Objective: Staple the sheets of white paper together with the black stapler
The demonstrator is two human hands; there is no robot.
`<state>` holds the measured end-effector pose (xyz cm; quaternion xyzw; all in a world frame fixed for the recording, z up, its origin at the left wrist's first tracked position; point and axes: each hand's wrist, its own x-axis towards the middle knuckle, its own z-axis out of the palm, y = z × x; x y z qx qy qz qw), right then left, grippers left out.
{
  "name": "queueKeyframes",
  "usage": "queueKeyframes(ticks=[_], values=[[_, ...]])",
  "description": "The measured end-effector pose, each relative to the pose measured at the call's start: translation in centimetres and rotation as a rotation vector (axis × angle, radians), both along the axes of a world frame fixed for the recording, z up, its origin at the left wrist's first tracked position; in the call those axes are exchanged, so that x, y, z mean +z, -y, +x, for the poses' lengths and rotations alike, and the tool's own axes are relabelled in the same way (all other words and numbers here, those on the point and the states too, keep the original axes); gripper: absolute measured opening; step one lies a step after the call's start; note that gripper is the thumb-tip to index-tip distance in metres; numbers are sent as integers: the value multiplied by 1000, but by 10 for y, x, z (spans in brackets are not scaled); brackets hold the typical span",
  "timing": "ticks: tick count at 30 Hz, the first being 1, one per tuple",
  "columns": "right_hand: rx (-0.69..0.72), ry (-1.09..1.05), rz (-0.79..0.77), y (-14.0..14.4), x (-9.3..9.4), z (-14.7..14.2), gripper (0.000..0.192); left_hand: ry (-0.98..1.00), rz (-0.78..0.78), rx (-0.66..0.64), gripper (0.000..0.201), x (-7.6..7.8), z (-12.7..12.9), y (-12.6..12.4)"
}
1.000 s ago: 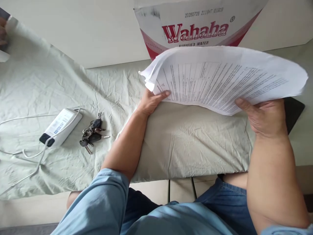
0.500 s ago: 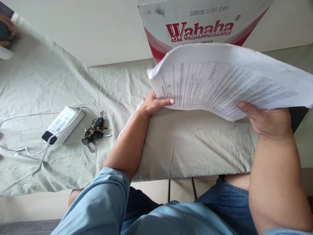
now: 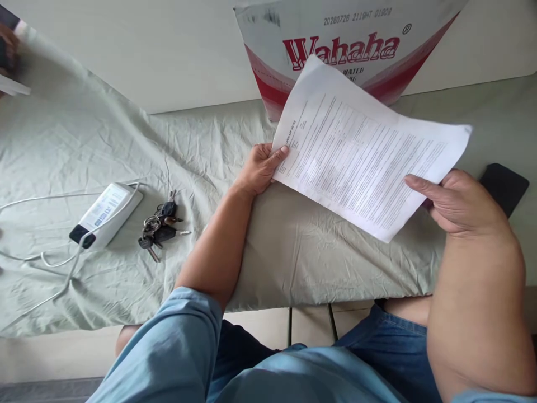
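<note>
Between my hands I hold a printed stack of paper sheets (image 3: pixel 356 157), turned sideways and tilted above the cloth. My left hand (image 3: pixel 260 168) grips its left edge, thumb on top of the print. On the right edge, my right hand (image 3: pixel 461 200) pinches the sheets with its thumb on the upper face and the other fingers hidden beneath. Small lines of text and a table cover the page, too fine to read. How many sheets there are cannot be made out.
A white and red Wahaha water carton (image 3: pixel 268 61) stands behind the paper. On the greenish cloth (image 3: pixel 201 145) lie a bunch of keys (image 3: pixel 161 224), a white power bank (image 3: pixel 104 212) with a cable, and a dark phone-like object (image 3: pixel 504 187). Another person's hand (image 3: pixel 9 47) shows at upper left.
The sheets have swung from a raised, curved position to a flatter, lower one facing me. Their right end has come inward, uncovering the dark object and more of the carton.
</note>
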<state>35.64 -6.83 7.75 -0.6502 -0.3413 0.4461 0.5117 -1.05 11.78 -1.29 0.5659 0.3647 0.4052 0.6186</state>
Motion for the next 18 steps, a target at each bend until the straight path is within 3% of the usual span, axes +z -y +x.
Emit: queueKeyframes(ticks=[4,6,10,13,18], values=[[-177,51,6,-4,2,12,85,-58,-50,-208,67,14,-5,4],[-93,46,-4,-3,5,10,79,-161,-61,-337,68,26,-5,8],[226,-16,-49,-1,8,-14,58,-402,-76,-526,73,53,0,15],[314,-25,-71,-3,4,-33,42,-537,-59,-557,60,67,4,19],[272,55,-158,-9,-13,-32,50,-453,-78,-443,43,65,7,16]])
